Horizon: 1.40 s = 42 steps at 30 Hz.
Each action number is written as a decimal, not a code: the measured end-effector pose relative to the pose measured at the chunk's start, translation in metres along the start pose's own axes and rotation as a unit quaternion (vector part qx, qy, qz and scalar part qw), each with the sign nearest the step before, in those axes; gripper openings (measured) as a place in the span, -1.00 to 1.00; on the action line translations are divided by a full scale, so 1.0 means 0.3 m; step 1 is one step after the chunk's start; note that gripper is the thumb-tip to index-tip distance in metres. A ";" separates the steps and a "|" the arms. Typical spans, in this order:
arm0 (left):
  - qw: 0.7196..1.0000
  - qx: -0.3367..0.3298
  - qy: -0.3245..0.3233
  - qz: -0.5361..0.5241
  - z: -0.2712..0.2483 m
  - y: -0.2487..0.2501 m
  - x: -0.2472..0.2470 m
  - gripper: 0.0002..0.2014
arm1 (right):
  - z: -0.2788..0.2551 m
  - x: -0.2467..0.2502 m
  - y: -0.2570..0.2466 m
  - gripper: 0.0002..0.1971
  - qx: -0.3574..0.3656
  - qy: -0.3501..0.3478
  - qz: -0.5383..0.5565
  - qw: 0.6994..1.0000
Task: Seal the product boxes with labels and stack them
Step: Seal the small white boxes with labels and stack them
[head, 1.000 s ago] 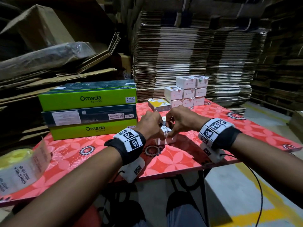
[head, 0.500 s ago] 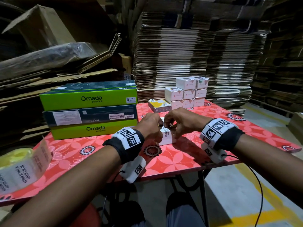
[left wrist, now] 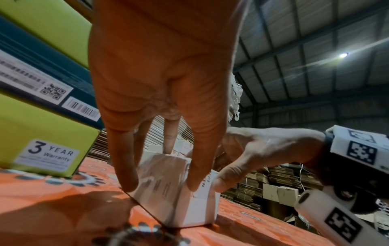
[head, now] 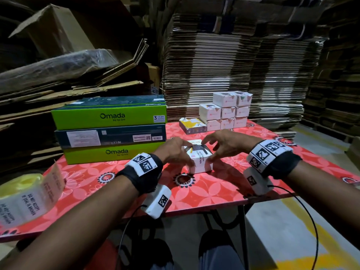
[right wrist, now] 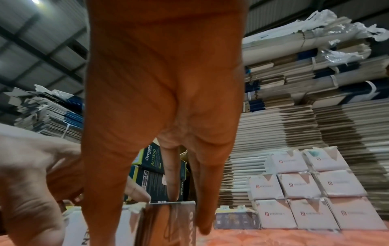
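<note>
A small white product box (head: 202,167) stands on the red floral table (head: 214,191), with a "do not accept if seal is broken" label (head: 200,159) running over its top and down its front. My left hand (head: 180,152) holds the box by its left side; in the left wrist view its thumb and fingertips (left wrist: 196,181) clamp the box (left wrist: 168,191). My right hand (head: 212,151) hovers over the right side with fingers spread and straight, its thumb tip touching the label edge. A stack of sealed white boxes (head: 228,112) stands behind.
A roll of seal labels (head: 25,197) lies at the table's near left corner. Three large Omada boxes (head: 111,131) are stacked on the left. A yellow and purple box (head: 192,125) lies beside the white stack. Piles of flat cardboard (head: 233,61) wall the back.
Both hands were bunched together over the box, hiding it. Now the right hand's fingers have spread apart and the label shows stuck along the box's top and front.
</note>
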<state>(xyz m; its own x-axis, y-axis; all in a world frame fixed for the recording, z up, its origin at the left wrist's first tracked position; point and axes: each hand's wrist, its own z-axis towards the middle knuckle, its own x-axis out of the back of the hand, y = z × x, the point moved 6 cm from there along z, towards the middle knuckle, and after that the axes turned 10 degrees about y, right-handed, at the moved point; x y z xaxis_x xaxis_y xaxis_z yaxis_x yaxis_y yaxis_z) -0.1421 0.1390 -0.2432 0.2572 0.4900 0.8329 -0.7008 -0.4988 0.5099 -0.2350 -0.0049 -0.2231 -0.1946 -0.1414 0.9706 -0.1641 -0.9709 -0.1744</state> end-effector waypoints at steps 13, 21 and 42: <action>0.997 0.021 -0.043 0.066 -0.128 -0.107 0.131 -0.29 | -0.009 -0.036 -0.239 -0.69 0.137 -0.042 0.055 0.988; 0.991 0.077 -0.041 0.106 -0.247 -0.261 0.281 -0.28 | 0.048 -0.091 -0.456 -0.72 0.206 -0.048 0.100 0.972; 0.982 0.149 -0.026 0.114 -0.373 -0.554 0.550 -0.75 | 0.236 -0.209 -0.834 -0.39 0.280 0.040 0.127 0.951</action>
<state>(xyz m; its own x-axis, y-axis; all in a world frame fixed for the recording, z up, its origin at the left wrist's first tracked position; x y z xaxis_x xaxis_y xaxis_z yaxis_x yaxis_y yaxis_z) -0.0576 0.3828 -0.2146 0.1546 0.3078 0.9388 -0.5202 -0.7825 0.3422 -0.1132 0.2333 -0.2286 -0.2353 -0.3918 0.8894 0.4341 -0.8612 -0.2645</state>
